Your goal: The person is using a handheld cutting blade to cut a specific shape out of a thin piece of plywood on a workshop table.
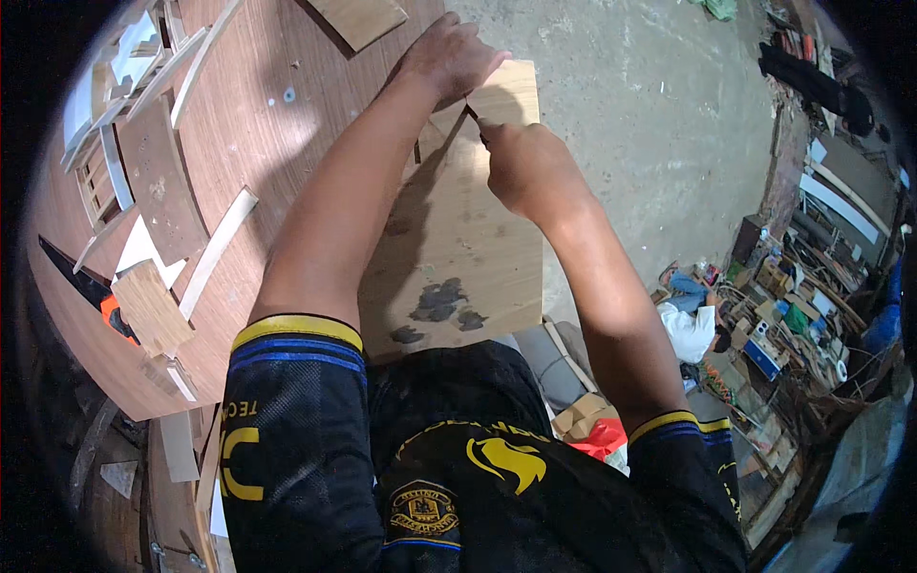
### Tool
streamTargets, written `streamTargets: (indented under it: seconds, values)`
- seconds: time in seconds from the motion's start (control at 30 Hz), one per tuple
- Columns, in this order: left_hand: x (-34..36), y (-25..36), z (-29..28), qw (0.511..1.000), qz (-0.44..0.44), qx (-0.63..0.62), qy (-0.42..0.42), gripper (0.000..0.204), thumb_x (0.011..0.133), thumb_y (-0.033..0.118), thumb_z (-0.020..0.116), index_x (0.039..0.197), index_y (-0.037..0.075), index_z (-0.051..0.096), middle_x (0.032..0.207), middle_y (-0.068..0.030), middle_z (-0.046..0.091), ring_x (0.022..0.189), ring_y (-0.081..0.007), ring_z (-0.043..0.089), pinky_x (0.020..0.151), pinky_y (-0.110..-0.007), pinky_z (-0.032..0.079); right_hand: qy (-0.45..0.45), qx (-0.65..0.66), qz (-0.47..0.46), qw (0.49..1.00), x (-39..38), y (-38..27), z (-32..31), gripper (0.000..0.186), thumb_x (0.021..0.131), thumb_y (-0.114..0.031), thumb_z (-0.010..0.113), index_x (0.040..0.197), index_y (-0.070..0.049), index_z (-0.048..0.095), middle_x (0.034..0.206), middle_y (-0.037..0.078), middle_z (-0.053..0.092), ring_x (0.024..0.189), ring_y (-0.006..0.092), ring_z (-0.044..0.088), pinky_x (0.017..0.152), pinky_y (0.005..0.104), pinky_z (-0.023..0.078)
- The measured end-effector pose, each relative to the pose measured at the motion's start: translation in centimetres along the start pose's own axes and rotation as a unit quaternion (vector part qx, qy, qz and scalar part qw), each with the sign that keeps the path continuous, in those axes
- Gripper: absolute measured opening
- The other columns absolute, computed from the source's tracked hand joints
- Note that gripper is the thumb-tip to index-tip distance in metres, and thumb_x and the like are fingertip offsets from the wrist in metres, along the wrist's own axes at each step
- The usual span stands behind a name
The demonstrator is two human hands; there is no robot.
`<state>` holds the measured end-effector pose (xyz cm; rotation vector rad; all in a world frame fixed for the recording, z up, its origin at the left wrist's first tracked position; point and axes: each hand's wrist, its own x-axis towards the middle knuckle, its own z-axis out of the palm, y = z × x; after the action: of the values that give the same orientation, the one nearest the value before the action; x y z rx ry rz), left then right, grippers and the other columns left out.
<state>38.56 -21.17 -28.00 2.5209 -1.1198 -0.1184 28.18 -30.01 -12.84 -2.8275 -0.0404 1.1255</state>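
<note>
A pale plywood board (468, 239) with dark stains near its lower end lies lengthwise in front of my body, on the brown wooden work surface's right side. My left hand (444, 62) is closed at the board's far end, fingers curled over the edge. Just below it, my right hand (530, 167) grips a slim dark tool (472, 113) whose tip points toward the upper left on the board; its kind is hidden by my fingers. My forearms' shadows fall across the wood.
The brown work surface (239, 115) holds offcuts (229, 239), a wooden piece (358, 19) and an orange-and-black tool (119, 315). At right are grey floor (659, 134), a person in white (693, 329) among scrap wood and boxes (774, 296), and a red bag (597, 439) lower down.
</note>
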Motion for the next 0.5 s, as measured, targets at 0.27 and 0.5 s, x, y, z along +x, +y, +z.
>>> streamTargets:
  seconds: [0.27,0.5]
  values:
    - [1.2,1.0,-0.8,0.998,-0.044,-0.037,-0.022,0.054,0.104,0.045,0.038,0.094,0.009,0.076,0.102,-0.0167,0.07,0.108,-0.033,0.06,0.104,-0.043,0.039,0.056,0.017,0.017,0.998,3.8,1.6,2.8,0.034,0.079,0.001,0.054,0.109,-0.005,0.067,0.091,0.025,0.069,0.085,0.0415,0.068,0.076,0.0497,0.055]
    - [0.9,0.2,-0.7,0.997,-0.045,-0.022,-0.066,0.053,0.103,0.046,0.039,0.093,0.01,0.077,0.102,-0.0159,0.07,0.108,-0.032,0.059,0.102,-0.042,0.041,0.049,0.065,-0.022,0.996,-0.1,1.1,1.1,0.025,0.083,-0.003,0.053,0.104,-0.002,0.068,0.092,0.025,0.069,0.086,0.0423,0.068,0.078,0.0485,0.055]
